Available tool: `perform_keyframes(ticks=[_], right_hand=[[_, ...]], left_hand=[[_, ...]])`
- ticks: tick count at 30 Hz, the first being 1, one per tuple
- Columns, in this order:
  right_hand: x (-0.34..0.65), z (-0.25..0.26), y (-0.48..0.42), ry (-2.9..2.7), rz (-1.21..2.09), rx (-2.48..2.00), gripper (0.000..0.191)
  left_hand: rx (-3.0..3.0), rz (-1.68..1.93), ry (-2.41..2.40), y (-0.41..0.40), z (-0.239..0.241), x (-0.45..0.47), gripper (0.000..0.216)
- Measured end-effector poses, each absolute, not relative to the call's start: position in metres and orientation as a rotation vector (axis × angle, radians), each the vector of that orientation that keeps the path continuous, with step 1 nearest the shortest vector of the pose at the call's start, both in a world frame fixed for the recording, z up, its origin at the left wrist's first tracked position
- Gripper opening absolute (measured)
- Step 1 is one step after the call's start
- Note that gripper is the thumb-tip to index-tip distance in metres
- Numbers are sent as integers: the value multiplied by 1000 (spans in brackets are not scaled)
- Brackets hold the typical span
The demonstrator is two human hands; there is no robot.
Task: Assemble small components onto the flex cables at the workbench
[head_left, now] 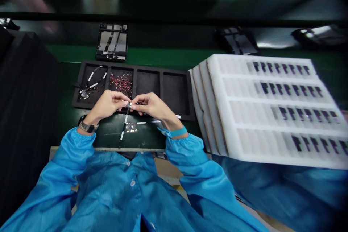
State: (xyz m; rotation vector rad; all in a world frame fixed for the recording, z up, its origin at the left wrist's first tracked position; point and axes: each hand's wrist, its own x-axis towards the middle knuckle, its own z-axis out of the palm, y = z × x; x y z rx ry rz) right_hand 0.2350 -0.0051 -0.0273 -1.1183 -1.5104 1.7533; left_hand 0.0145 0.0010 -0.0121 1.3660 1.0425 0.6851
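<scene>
Head: left hand (107,106), board (128,105), right hand (152,106)

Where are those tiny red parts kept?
In the head view, the red parts lie in the black tray, second compartment from the left, just beyond the left hand and right of the cables.

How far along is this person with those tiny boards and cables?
Possibly done: one small circuit board lies on the green mat. In hand: the left hand and right hand pinch a small part with a striped cable hanging from it. Seemingly left: loose cables and red parts in the black tray, plus dark parts in the white foam tray.
</scene>
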Motion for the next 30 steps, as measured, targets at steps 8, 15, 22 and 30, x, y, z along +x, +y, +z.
perform_keyframes(ticks=[8, 15, 22, 30], right_hand=[[237, -26, -5, -1528, 1728, -1072, 42], [241, -32, 11, -1678, 935, -1127, 13], [186, -38, 31, -2331, 646, -1121, 12], [145, -41, 58, -2655, 534, -1218, 9]], left_hand=[[1301, 714, 983, 2, -5, 9, 13], [874, 1337, 886, 25, 3, -48, 20], [699, 1449, 820, 34, -4, -70, 28], [540, 1446, 789, 29, 3, -56, 25]])
